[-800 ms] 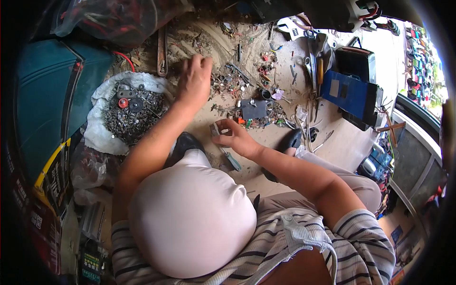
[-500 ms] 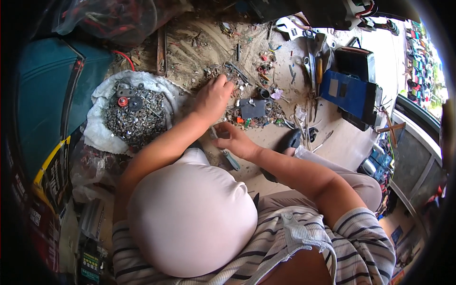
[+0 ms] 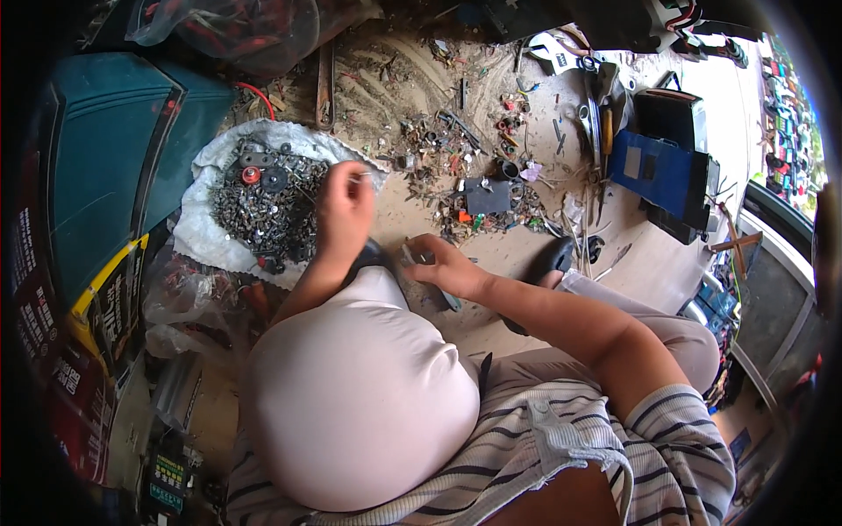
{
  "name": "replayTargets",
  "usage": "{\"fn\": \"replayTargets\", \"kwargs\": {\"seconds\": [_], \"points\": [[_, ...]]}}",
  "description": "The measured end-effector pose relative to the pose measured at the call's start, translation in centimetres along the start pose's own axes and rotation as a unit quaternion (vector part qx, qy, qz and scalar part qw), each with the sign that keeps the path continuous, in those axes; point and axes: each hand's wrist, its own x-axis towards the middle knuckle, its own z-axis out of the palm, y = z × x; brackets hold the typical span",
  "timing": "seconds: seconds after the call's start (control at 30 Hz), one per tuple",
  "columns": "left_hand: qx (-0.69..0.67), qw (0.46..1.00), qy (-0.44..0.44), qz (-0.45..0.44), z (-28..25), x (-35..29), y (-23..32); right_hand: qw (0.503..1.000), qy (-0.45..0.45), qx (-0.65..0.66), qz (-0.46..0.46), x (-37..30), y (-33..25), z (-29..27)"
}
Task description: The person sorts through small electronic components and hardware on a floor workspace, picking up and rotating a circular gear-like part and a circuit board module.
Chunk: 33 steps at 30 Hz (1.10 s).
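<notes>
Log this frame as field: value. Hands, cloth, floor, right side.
left hand: at the right edge of the cloth; blurred, contents unclear
right hand: pinching a small greyish piece, kind unclear
cloth: white, piled with small metal parts
floor: scattered scraps, dark flat plate
right side: blue-and-black box

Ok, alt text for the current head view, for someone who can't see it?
A person's left hand, blurred, is by a white cloth piled with metal bits; the right hand pinches a small item, and scraps litter the floor beyond.
</notes>
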Motion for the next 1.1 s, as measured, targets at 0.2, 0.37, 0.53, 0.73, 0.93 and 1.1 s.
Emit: {"fn": "replayTargets", "kwargs": {"seconds": [0.2,0.37,0.53,0.73,0.93,1.1], "points": [[-0.128,0.969,0.186,-0.098,-5.6,-0.6,-2.9,1.000,0.004,-0.022,0.002,0.4,0.1,0.3],[-0.179,0.934,0.281,-0.127,-4.8,-1.3,-1.1,0.999,0.014,-0.028,-0.008,0.5,0.3,0.2],[-0.131,0.978,0.153,-0.048,-0.7,-1.8,-1.1,0.999,0.016,-0.027,0.008,0.4,1.0,0.5],[0.194,0.971,-0.061,0.129,2.9,1.8,2.6,0.997,0.020,-0.072,-0.010,-0.1,2.0,0.5],[0.238,0.935,-0.045,0.260,6.7,5.7,1.4,0.993,0.030,-0.112,-0.004,-1.2,1.6,0.3],[0.224,0.928,-0.173,0.241,9.4,2.9,1.2,0.993,0.026,-0.117,-0.016,-3.2,1.5,-1.0]]}}
